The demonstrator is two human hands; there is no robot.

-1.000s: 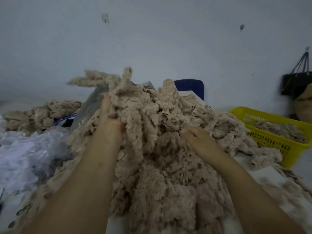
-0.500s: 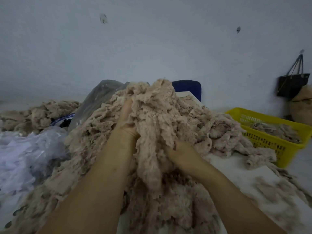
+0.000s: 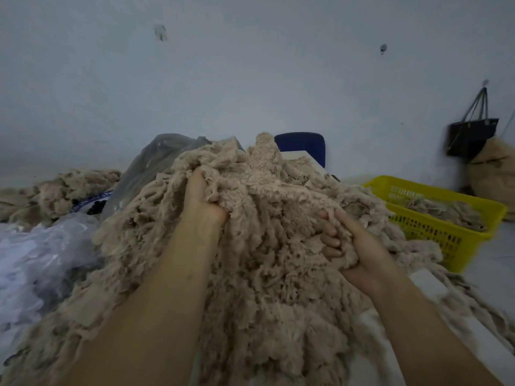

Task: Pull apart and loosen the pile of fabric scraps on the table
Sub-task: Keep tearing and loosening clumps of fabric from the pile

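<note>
Pile of fabric scraps (image 3: 264, 274) lies heaped on the table (image 3: 425, 280), left hand (image 3: 202, 199) clutching a handful near its top, right hand (image 3: 354, 246) curled round a lower clump; recommend drawing both outward in small handfuls to avoid re-matting.

1 view only, worn on the person's head, facing forward and slightly down. It sits close over the pile of fabric scraps (image 3: 264, 274) on the desk (image 3: 422, 282); the left hand (image 3: 202, 197) and right hand (image 3: 359, 249) reach in from the lower edge, and the wall (image 3: 250, 79) fills the upper half.
</note>
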